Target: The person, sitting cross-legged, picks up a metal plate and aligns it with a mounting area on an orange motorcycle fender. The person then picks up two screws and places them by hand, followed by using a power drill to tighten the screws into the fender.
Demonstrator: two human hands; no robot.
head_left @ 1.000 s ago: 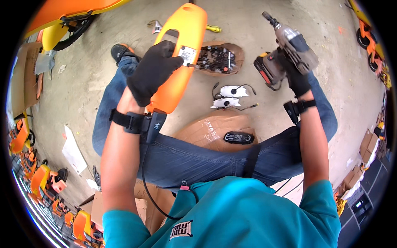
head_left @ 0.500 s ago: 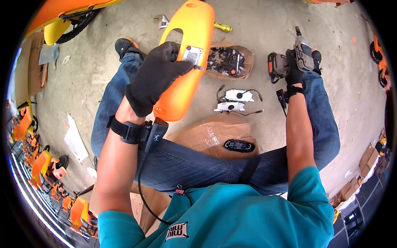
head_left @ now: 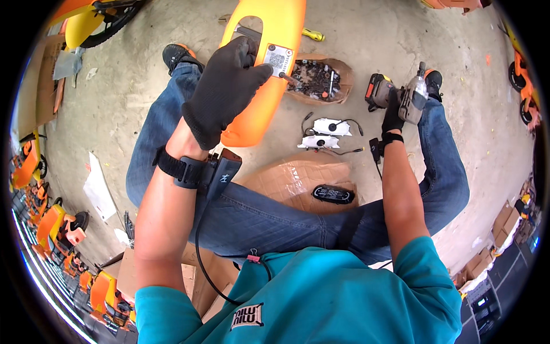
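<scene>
My left hand (head_left: 229, 86), in a black glove, grips a long yellow-orange plastic cover (head_left: 252, 129) beside its oval cut-out. A silver label (head_left: 279, 59) with a square code is on the cover. By my thumb tip a small bolt (head_left: 291, 79) sticks out past the cover's right edge; whether it is in a hole or only pinched I cannot tell. My right hand (head_left: 393, 112), gloved too, is wrapped round the handle of a cordless impact driver (head_left: 413, 103), beside my right knee and apart from the cover. The driver's nose points away from me.
A cardboard tray of dark screws (head_left: 315, 79) lies beyond the cover. Nearer are two white parts with cables (head_left: 329, 128) and a black display unit (head_left: 333, 194) on brown cardboard (head_left: 281, 180). A yellow-handled tool (head_left: 313, 35) lies on the floor; orange vehicles (head_left: 51, 223) stand left.
My left hand and the cover have shifted slightly away from me. My right hand has drawn the impact driver nearer and tilted it.
</scene>
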